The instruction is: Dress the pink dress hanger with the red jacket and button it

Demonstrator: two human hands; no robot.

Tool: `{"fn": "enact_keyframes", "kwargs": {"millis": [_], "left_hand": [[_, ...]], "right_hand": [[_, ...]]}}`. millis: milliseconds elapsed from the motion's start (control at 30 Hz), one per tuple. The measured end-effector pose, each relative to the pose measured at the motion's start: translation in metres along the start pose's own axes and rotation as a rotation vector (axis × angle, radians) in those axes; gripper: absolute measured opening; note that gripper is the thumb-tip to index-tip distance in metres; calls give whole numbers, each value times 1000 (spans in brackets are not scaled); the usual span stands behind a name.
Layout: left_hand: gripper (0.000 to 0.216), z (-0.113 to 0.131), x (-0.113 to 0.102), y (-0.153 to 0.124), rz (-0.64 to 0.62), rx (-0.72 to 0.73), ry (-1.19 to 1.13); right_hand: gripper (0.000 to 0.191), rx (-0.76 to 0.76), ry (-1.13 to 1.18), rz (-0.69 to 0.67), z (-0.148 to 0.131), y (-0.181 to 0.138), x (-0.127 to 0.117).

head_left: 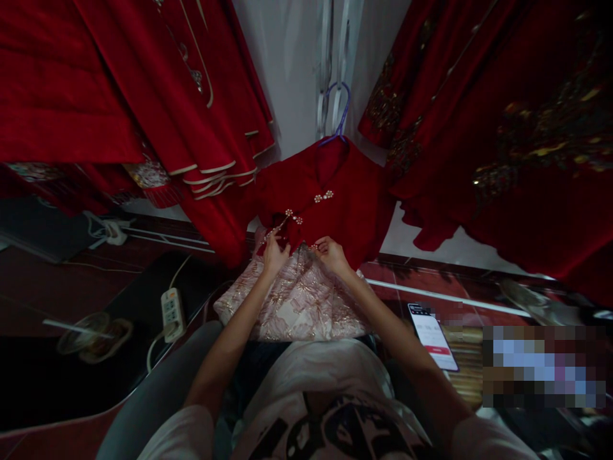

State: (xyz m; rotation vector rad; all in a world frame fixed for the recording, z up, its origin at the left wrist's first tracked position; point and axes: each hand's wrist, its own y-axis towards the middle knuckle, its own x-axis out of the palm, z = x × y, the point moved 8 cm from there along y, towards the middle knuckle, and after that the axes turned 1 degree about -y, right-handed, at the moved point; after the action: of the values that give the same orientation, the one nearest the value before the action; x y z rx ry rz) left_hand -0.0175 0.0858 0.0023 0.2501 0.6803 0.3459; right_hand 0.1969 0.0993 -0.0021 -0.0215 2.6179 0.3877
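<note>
A red blouse (335, 223) with pearly flower-shaped fastenings (324, 197) hangs from a purple hanger (341, 121) in front of me. Its lower part meets a pale pink brocade cloth (292, 313) with gold threads, spread across my lap. My left hand (276, 254) is closed on the blouse's beaded edge, at the left of its front. To the right, my right hand (331, 254) has thumb and fingers pinched together at the blouse's lower front, beside a small beaded ornament. What lies exactly between those fingertips is too small to make out.
Red garments (191, 96) hang at the left, and embroidered red ones (502, 160) at the right. A power strip (172, 313) and a clear plastic container (83, 333) rest on a black surface at the left. A lit phone (433, 338) lies at the right.
</note>
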Motion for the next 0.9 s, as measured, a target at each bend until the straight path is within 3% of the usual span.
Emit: {"fn": "enact_keyframes", "kwargs": {"millis": [200,400,567,767,833,900], "left_hand": [[52,17,6,-1,20,58,63],[24,30,22,3,-43,73,130],[21,38,7,10,90,68,96],[19,62,-43,-7,498,74,-22],[21,68,-40,-19,489,85,-32],[22,71,-23,-26,360,113,-9]], "right_hand": [[14,-63,-80,39,-9,-8,-5],[10,-128,-102,85,-23,-17,-17],[12,-60,47,84,-18,-14,-25],[17,-2,161,129,-17,-7,-32],[20,11,212,125,-15,-5,-32],[23,40,286,112,-10,-2,-31]]}}
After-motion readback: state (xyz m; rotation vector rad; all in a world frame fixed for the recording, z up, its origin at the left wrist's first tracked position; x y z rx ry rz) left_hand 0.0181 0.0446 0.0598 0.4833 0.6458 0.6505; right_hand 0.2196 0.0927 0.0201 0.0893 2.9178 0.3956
